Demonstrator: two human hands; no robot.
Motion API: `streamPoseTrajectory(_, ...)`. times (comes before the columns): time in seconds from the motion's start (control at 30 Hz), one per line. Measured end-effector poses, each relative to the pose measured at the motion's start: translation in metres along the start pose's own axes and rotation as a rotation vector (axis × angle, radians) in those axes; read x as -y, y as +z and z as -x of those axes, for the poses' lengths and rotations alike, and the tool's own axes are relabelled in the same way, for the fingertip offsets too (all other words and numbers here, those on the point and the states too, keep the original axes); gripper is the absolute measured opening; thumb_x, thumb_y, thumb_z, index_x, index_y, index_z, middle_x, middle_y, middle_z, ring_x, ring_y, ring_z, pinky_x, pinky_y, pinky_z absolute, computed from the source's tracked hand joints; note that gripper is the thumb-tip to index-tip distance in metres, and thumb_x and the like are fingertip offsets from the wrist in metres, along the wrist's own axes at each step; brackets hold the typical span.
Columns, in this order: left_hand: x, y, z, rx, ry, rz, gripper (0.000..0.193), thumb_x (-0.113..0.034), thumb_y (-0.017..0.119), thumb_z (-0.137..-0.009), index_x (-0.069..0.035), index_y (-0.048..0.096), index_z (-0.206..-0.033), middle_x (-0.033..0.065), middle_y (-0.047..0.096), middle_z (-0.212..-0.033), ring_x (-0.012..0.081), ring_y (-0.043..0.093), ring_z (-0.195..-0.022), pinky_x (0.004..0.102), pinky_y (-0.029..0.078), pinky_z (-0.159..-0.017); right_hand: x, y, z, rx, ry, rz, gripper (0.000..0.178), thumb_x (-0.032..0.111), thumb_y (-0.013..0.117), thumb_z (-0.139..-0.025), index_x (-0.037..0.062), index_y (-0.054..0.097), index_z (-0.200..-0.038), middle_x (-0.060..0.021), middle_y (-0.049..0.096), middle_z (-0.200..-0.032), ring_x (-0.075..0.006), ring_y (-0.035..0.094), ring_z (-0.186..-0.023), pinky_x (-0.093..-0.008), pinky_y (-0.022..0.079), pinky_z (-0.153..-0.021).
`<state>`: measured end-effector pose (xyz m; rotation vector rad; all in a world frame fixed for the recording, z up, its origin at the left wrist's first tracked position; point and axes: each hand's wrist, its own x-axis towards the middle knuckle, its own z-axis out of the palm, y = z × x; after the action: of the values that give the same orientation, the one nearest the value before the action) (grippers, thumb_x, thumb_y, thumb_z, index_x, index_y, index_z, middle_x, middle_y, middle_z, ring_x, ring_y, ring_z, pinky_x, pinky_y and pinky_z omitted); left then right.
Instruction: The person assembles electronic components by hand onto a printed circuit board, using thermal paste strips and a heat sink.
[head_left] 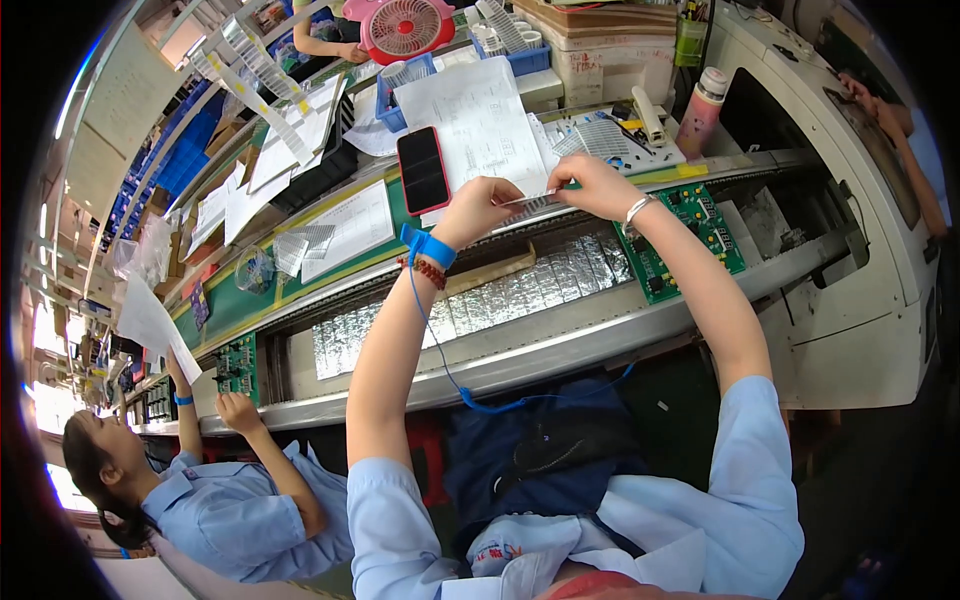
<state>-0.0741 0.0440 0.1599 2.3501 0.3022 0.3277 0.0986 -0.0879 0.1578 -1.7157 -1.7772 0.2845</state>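
My left hand [483, 211] and my right hand [597, 188] pinch a small sheet of pale labels [532, 206] between them, one at each end. They hold it above the far rail of the conveyor. A blue wrist strap [429, 246] with a coiled cord and a dark red bead bracelet sit on my left wrist; a silver bangle [638, 209] is on my right. Under my right forearm lies a green circuit board [690, 235] on the conveyor rails, partly hidden by the arm. Beyond my left hand lies a black phone with a red edge [423, 170].
Printed papers [478, 115] cover the bench beyond my hands. A pink bottle [702, 112] stands by a white machine [860, 310] at the right. Far back are a red fan [405, 28] and blue bins [405, 88]. A co-worker [225, 500] at left holds a white sheet near another board [237, 367].
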Motion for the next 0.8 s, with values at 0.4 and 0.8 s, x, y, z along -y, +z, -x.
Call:
streamPoseTrajectory(0.4,0.041,0.031,0.005,-0.175,-0.002,-0.287,0.008,-0.012,0.064,-0.070,-0.006,0.063,-0.076,0.0082,0.062,-0.074,0.0248,0.054,-0.078,0.0344,0.044,-0.068,-0.032,0.040,0.003,0.002,0.100,0.188,0.007,0.019,0.064,-0.071,0.0125,0.061,-0.074,-0.0013,0.058,-0.076,-0.0197,0.053,-0.087,-0.0365,0.033,-0.083)
streamPoseTrajectory(0.8,0.038,0.041,0.009,-0.303,0.138,-0.500,0.016,-0.003,0.062,-0.061,-0.009,0.058,-0.075,0.0053,0.057,-0.074,0.0248,0.052,-0.078,0.0355,0.041,-0.069,-0.025,0.049,0.005,-0.096,0.041,0.379,0.007,0.008,0.060,-0.070,0.0130,0.061,-0.074,-0.0006,0.055,-0.082,-0.0185,0.049,-0.093,-0.0345,0.033,-0.083)
